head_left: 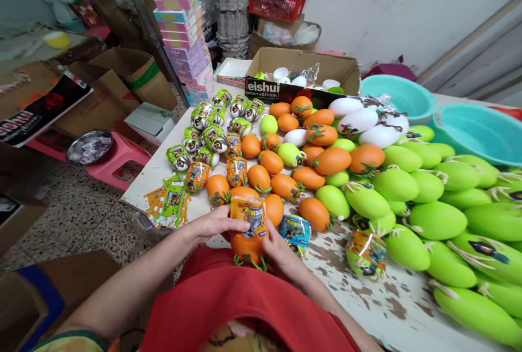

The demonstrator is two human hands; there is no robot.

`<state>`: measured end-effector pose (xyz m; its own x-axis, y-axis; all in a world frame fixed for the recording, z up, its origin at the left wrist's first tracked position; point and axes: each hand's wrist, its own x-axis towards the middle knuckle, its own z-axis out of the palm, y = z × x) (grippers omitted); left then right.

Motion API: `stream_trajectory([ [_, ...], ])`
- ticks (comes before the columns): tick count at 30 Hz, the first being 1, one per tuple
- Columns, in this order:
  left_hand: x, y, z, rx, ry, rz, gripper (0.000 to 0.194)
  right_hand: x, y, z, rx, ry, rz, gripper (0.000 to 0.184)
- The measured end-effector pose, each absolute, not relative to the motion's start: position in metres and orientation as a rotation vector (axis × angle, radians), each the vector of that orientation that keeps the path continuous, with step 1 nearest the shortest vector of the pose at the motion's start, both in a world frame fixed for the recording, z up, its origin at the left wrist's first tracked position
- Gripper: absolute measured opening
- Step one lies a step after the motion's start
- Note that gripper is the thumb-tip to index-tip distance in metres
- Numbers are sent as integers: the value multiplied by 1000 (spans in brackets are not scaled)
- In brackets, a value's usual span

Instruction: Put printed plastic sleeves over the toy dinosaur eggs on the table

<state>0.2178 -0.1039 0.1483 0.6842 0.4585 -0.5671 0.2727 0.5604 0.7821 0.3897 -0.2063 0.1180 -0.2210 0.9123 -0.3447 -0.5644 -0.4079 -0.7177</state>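
Note:
Both my hands hold one orange plastic egg at the table's near edge. A printed orange sleeve covers its upper half. My left hand pinches the sleeve's left side, fingers closed. My right hand grips the egg from the right and below. Just right of it lies an egg with a blue wrapper. A wrapped green egg lies further right.
Many bare orange eggs, green eggs and white eggs cover the white table. Wrapped eggs and loose sleeves sit at left. Behind are a cardboard box, teal basins and a pink stool.

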Motion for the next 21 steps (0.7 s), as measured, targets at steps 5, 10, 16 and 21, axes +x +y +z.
stream_trajectory([
  [5,227,-109,141,1019,802,199,63,400,-201,118,-904,-457,1890,59],
  [10,222,-130,131,864,769,228,57,395,-216,108,-955,-384,1835,51],
  [16,220,-139,127,736,704,259,59,399,-221,102,-1093,-526,1792,57],
  [21,219,-131,127,781,679,262,67,402,-220,99,-1136,-588,1748,59],
])
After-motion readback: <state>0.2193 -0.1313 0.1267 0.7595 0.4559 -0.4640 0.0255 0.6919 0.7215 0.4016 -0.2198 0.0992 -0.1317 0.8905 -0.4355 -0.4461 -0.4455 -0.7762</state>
